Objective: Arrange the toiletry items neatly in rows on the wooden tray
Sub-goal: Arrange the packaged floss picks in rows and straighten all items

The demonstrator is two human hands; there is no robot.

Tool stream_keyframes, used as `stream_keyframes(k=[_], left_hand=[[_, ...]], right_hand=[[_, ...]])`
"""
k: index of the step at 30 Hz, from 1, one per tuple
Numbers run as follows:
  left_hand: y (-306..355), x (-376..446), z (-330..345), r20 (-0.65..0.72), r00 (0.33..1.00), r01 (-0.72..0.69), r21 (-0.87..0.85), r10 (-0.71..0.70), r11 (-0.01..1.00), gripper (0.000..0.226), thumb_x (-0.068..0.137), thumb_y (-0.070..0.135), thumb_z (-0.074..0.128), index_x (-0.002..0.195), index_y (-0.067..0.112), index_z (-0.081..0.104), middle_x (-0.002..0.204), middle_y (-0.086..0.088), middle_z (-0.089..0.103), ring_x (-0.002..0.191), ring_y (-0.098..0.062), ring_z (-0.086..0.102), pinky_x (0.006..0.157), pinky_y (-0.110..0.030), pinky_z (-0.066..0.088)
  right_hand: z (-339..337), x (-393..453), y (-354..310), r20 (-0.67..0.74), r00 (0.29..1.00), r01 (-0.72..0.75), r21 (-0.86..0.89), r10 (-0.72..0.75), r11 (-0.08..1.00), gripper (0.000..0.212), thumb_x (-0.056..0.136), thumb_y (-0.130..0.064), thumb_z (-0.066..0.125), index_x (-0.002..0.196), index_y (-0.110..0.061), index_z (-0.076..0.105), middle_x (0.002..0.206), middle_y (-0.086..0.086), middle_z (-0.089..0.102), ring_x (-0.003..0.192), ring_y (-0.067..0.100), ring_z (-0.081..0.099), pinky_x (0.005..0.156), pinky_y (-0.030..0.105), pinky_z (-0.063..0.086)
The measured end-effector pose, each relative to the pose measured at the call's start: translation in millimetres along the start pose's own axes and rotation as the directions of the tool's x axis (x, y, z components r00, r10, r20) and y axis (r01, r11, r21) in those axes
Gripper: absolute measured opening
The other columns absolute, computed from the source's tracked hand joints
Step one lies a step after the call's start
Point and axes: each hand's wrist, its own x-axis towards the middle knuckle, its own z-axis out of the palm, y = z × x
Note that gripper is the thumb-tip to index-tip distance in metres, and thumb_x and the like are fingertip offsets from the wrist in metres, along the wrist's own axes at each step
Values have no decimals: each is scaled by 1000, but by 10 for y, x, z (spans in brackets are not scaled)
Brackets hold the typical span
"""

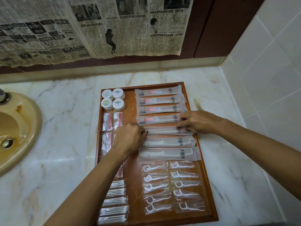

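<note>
We're nearly done: soaps, toothbrush sleeves, floss picks and swabs sit in rows on the wooden tray [130, 176], and our left hand [130, 137] and right hand [193, 122] each pinch an end of the last comb packet [162, 130], squaring it up mid-tray.

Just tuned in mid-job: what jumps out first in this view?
Both hands meet over the wooden tray on the marble counter: the left hand and right hand pinch opposite ends of one long comb packet, mid-tray, below four toothbrush packets. Floss picks fill the near right in two columns, round soaps sit at the far left corner, and newspaper covers the wall behind.
</note>
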Motion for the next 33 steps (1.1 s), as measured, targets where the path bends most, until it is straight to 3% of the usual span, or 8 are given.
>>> stream_keyframes(k=[2,6,11,19,23,26,29,33], left_hand=[[-3,-14,8,8,1000,25,-29,-24,999,27,94,43,51,95,26,72,94,6,67,87,-17,62,64,-29,50],[33,-42,23,-9,999,48,-35,-49,998,26,94,41,52,95,24,71,96,5,65,88,-18,61,60,-27,41],[57,-57,12,-27,997,73,-59,-75,996,24,94,39,53,97,23,71,99,4,66,91,-17,62,60,-26,38],[11,-105,-14,-77,992,90,-138,-101,986,25,90,43,55,90,22,70,91,6,66,82,-16,62,57,-25,38],[-61,-49,-41,-172,970,146,-158,-173,977,26,91,43,57,96,22,71,92,2,69,80,-21,63,57,-25,37],[-92,64,-40,-189,967,146,-129,-169,981,25,93,39,57,98,18,71,96,-1,68,84,-24,64,58,-26,35],[-96,154,-6,-157,981,105,-75,-116,992,26,94,39,54,96,19,71,95,0,66,84,-25,64,57,-28,36],[-111,215,15,-131,989,68,-57,-75,996,27,95,38,51,95,21,71,95,0,64,85,-25,63,55,-28,34]], right_hand=[[7,-72,12,-71,994,-83,51,87,995,29,89,-20,65,118,-21,68,98,2,63,93,20,59,64,36,52],[26,-199,-76,-137,977,-170,-21,166,985,27,82,-32,72,108,-25,71,94,-4,64,95,17,56,60,32,51],[94,-181,-220,-144,969,-219,-120,201,968,19,83,-37,68,98,-26,74,90,-6,66,91,15,58,72,21,40],[28,-144,-262,-180,960,-239,-139,213,961,19,72,-33,80,90,-27,76,82,-8,65,83,14,59,71,36,53],[-129,43,-313,-149,945,-301,-34,293,953,23,91,-35,59,109,-28,70,105,-6,62,106,15,49,85,38,43],[-174,351,-364,-175,949,-259,35,261,965,28,96,-29,50,119,-25,66,115,-5,59,112,15,44,76,30,37],[-219,700,-473,-135,967,-216,28,217,976,33,96,-23,50,127,-25,60,122,-4,57,113,15,43,77,32,40],[-257,995,-577,-68,990,-126,-14,125,992,36,96,-19,49,130,-28,56,117,-1,54,109,18,45,68,30,33]])
